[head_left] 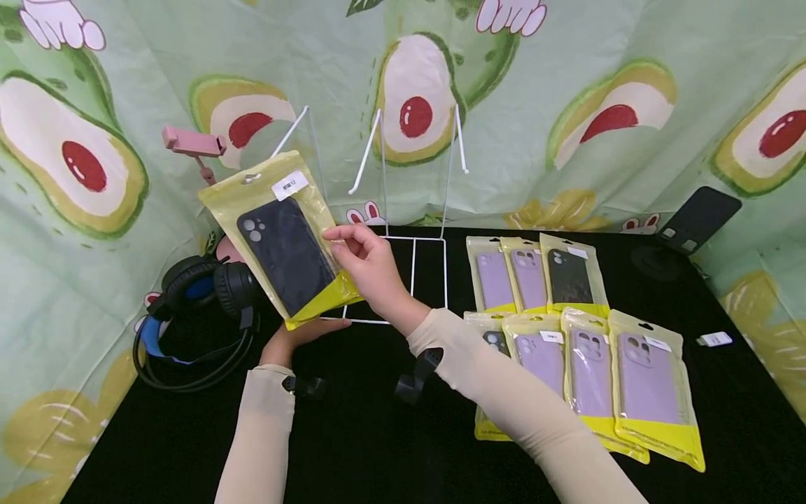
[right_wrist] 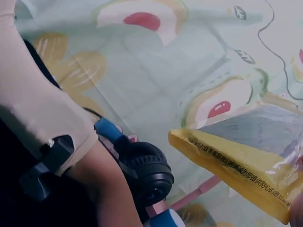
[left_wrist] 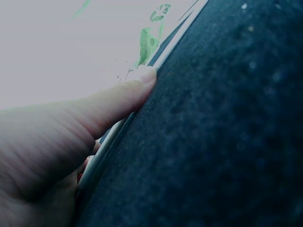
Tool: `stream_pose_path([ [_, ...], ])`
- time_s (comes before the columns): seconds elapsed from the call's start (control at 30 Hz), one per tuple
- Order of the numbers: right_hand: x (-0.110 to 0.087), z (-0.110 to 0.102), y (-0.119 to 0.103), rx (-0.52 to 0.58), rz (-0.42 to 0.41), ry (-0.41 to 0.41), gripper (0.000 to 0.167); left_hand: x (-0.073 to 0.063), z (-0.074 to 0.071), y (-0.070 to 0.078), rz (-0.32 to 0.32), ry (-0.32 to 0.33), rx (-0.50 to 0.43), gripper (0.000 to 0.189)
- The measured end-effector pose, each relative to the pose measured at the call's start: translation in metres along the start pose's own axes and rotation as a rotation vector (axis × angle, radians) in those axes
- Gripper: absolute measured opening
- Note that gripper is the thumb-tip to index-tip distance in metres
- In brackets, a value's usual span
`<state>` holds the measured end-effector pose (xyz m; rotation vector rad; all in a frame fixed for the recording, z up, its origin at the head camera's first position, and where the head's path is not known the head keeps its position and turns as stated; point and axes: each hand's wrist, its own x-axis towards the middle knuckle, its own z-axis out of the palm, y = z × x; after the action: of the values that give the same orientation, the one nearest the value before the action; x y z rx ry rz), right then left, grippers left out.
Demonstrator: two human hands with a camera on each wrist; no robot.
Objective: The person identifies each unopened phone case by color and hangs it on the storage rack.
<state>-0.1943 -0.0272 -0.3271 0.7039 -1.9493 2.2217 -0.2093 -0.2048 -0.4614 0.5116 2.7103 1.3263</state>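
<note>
A black phone case in a yellow-edged clear bag (head_left: 286,245) is tilted at the left of the white wire rack (head_left: 445,273). The tip of the rack's left prong shows at the bag's hanging hole. My right hand (head_left: 371,269) pinches the bag's right edge between thumb and fingers. In the right wrist view, the bag's yellow bottom (right_wrist: 232,172) carries printed text. Below the bag, my left hand (head_left: 292,339) is at the rack's base, partly hidden. The left wrist view has its thumb (left_wrist: 120,101) over a white rail, with other fingers behind.
Several bagged phone cases (head_left: 648,378), purple and black, lie in two rows at the right. Headphones (head_left: 208,287) and a pink stand (head_left: 195,142) are on the left. A phone on a stand (head_left: 702,217) and a small white stick (head_left: 716,339) are far right.
</note>
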Motion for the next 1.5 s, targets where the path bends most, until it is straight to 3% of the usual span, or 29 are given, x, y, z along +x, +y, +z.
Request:
stream_pose_path([
  [0.1,0.006,0.000,0.001,-0.029,0.029,0.021,0.017,0.002,-0.001,0.000,-0.010,0.018,0.071,0.076],
  [0.17,0.012,-0.001,0.005,-0.034,0.063,0.041,0.018,0.005,-0.002,-0.002,-0.050,0.025,0.149,0.084],
  [0.33,0.035,-0.004,0.017,-0.140,0.071,0.049,0.019,0.006,-0.003,-0.004,-0.228,-0.035,0.281,0.102],
  [0.43,0.051,-0.009,0.020,-0.223,0.063,0.045,0.021,0.005,-0.002,-0.004,-0.295,-0.076,0.323,0.108],
  [0.63,0.080,-0.020,0.024,-0.161,0.129,0.062,0.027,0.007,0.001,-0.006,-0.304,-0.088,0.363,0.108],
  [0.83,0.091,-0.032,0.034,-0.160,0.187,0.044,0.030,0.008,0.002,-0.007,-0.311,-0.092,0.364,0.108],
  [1.0,0.083,-0.043,0.043,-0.267,0.184,-0.021,0.030,0.007,0.002,-0.007,-0.326,-0.089,0.362,0.108],
  [1.17,0.060,-0.065,0.054,-0.391,0.161,-0.101,0.031,0.007,0.002,-0.007,-0.322,-0.079,0.366,0.107],
  [1.37,0.015,-0.116,0.064,-0.439,0.193,-0.129,0.026,0.006,0.001,-0.006,-0.316,-0.078,0.361,0.107],
  [1.5,-0.016,-0.156,0.058,-0.412,0.281,-0.090,0.027,0.007,0.002,-0.007,-0.312,-0.082,0.360,0.107],
])
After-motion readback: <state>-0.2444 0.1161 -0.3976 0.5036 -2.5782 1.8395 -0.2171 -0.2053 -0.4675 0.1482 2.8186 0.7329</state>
